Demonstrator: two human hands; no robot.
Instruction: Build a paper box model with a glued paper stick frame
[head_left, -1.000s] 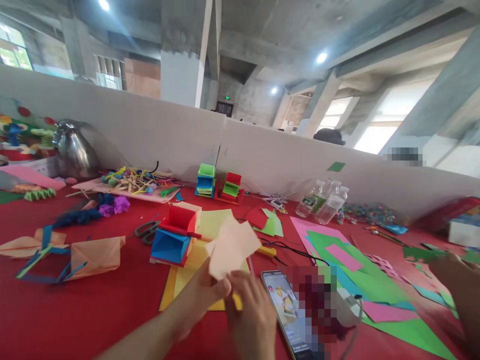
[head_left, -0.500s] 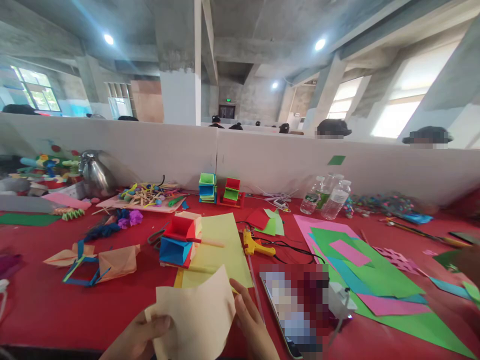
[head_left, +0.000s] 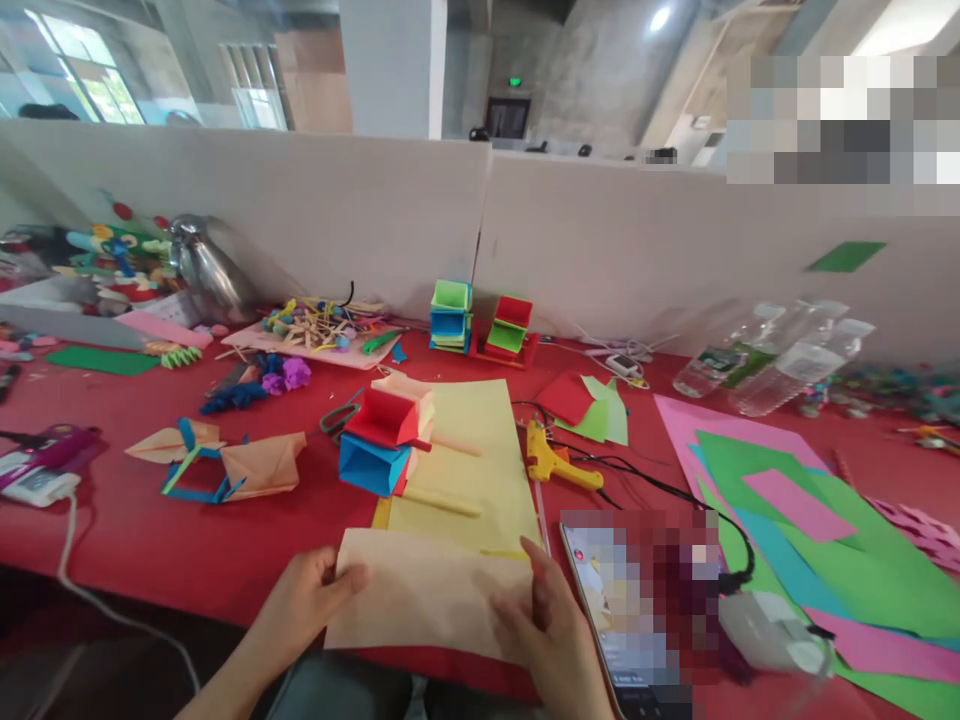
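Observation:
A cream sheet of paper [head_left: 427,590] is spread out low over the front edge of the table. My left hand [head_left: 319,590] pinches its left edge, thumb on top. At the sheet's right end is my right hand [head_left: 551,620], its thumb, slightly blurred, lying on the paper and its index finger bent up by the edge. Just beyond lies a larger yellow sheet [head_left: 465,420] bearing rolled paper sticks [head_left: 442,500]. A red folded paper box [head_left: 382,415] and a blue folded paper box [head_left: 373,465] stand joined at its left side.
Right of the sheet lie a yellow glue gun [head_left: 559,462] and a phone [head_left: 600,610], with a white charger [head_left: 769,630] and cables. Coloured paper [head_left: 787,500] is stacked farther right, near plastic bottles [head_left: 795,365]. Paper pieces [head_left: 262,465] lie left; a white partition [head_left: 337,220] stands behind.
The cream sheet, curled and tilted up before, is now flatter and stretched sideways between my hands. My right thumb has come over its right end. The view has tipped down and shifted left.

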